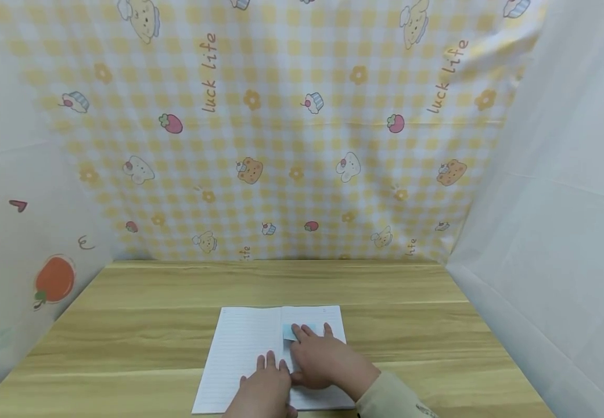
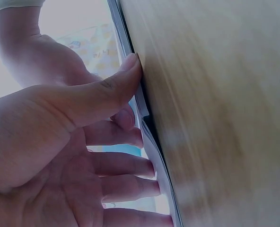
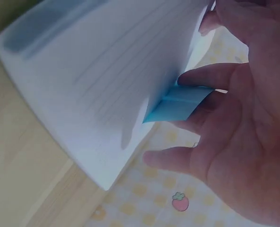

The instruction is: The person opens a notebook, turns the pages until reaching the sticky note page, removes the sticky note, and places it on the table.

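Right hand (image 1: 319, 359) over blue paper slip (image 1: 288, 332)

Touching it with fingers extended, without visible grip, high on the right page of an open notebook (image 1: 231, 348); resting the left hand (image 1: 265, 384), also straight-fingered, low near the fold. Probably light, flimsy, quick to crease: best pinched by the edge standing off the page.

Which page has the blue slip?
The right page, beneath the right hand: the blue slip lies on its upper part, by the fold. The left page shows no slip.
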`<state>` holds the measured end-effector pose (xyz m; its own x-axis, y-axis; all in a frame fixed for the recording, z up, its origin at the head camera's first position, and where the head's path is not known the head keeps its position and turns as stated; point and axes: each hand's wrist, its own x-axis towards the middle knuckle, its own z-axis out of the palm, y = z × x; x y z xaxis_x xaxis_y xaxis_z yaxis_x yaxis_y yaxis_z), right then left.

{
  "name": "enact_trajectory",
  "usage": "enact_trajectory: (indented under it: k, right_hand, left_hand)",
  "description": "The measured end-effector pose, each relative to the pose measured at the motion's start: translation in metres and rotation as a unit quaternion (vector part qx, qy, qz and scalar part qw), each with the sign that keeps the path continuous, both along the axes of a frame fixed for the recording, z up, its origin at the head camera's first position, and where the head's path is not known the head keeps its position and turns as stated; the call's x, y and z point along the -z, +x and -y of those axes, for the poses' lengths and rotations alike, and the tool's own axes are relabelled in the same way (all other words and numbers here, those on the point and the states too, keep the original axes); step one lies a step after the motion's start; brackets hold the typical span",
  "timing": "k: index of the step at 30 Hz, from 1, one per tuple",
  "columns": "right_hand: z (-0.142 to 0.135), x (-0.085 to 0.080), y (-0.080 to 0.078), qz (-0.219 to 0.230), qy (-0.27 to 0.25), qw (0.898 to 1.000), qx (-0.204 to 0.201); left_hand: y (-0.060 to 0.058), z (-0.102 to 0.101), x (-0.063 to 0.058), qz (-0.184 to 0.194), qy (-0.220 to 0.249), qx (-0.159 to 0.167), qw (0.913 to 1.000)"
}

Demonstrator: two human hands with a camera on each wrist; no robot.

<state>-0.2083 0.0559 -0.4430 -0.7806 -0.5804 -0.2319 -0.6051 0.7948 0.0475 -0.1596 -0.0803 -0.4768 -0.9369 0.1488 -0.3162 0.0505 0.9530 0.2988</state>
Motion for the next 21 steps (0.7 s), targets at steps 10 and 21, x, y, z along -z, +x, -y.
enact_trajectory:
  k: [10, 21]
  right_hand:
    - [-0.012, -0.006, -0.014, 0.017, -0.082, 0.996, -0.021]
    - [-0.045, -0.006, -0.028, 0.057, -0.310, 0.945, 0.090]
  left_hand:
    - [-0.009, 0.003, 0.034, -0.032, -0.016, 0.006, 0.9993]
    - [-0.015, 0.005, 0.041, -0.025, -0.020, 0.004, 0.9995]
